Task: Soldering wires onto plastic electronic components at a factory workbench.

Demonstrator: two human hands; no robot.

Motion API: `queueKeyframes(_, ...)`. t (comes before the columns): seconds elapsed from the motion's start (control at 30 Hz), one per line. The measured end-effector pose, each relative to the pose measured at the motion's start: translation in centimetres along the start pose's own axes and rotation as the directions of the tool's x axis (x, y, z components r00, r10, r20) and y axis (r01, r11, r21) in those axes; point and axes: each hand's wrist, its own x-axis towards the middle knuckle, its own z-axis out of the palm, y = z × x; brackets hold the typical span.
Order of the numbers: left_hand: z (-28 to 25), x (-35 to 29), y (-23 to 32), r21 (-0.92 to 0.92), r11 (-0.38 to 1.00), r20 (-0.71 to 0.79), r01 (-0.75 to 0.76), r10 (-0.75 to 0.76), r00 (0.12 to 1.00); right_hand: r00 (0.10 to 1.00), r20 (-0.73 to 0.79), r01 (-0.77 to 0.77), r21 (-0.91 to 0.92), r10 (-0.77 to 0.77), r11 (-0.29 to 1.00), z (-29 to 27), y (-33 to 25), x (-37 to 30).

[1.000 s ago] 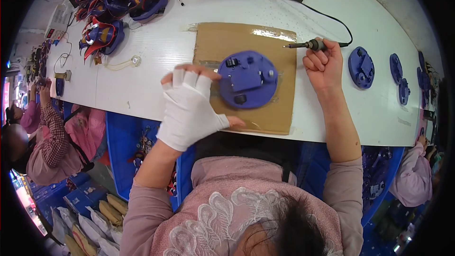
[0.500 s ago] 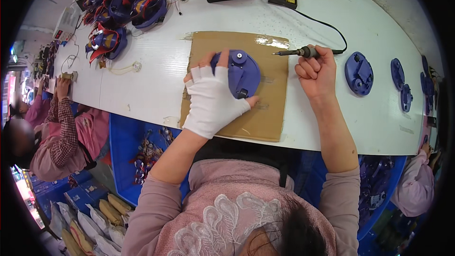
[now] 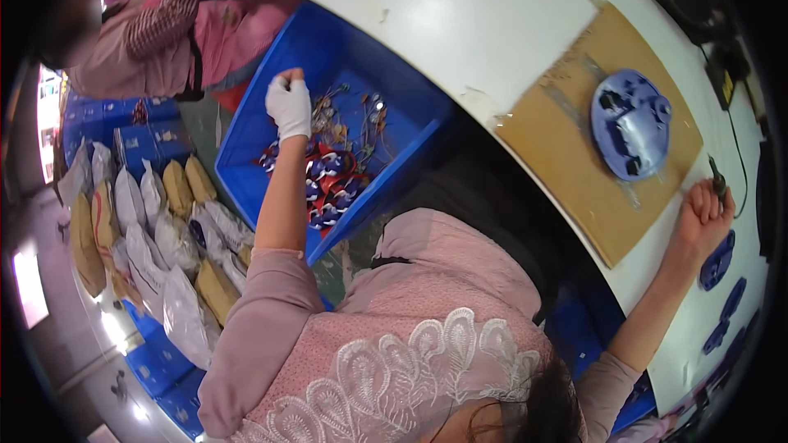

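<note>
My left hand, in a white fingerless glove, hovers over a blue bin beside the table. Its fingers are curled in, and whatever they hold, if anything, is hidden. Below it in the bin lie red, white and blue parts and loose wired pieces. Above the table's right side, my bare right hand is closed around a soldering iron. A rounded purple-blue plastic shell rests untouched on a sheet of brown cardboard, left of the iron.
At the far right stand a black fan-like box and a soldering iron stand. More purple-blue shells lie along the table's right side. Packed bags cover the floor at left. A co-worker sits at upper left.
My left hand has let go of the purple-blue shell and moved left, off the table to above the bin. The view has swung left. My right hand still grips the soldering iron.
</note>
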Motion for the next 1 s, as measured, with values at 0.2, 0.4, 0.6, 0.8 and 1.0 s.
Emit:
queueKeyframes(0.2, 1.4, -7.7, -12.9, 0.534, 0.822, 0.487, -0.199, -0.107, 0.867, 1.0, 0.029, 0.004, -0.006, -0.004, 1.0, -0.4, 0.9, -0.3)
queueKeyframes(0.4, 3.5, -13.8, -19.1, 0.609, 0.442, 0.765, -0.659, -0.107, 0.636, 1.0, -0.004, 0.023, -0.023, -0.024, 0.999, 0.1, 2.0, -1.1)
queueKeyframes(0.6, -2.9, -5.9, -7.3, 0.64, 0.582, 0.768, -0.502, -0.49, 0.412, 0.999, -0.004, 0.052, -0.014, -0.052, 0.999, -0.3, 1.9, -0.9)
queueKeyframes(0.8, -13.8, 2.6, -2.1, -0.36, 0.438, 0.902, 0.824, 0.39, 0.187, 0.998, 0.054, 0.039, -0.003, -0.039, 0.999, -0.1, 1.3, -1.5)
queueKeyframes(1.0, -15.6, 4.3, 13.6, -0.484, 0.406, 0.677, 0.775, 0.735, 0.037, 0.986, -0.152, 0.071, 0.006, -0.069, 0.997, 2.5, 3.3, -2.4)
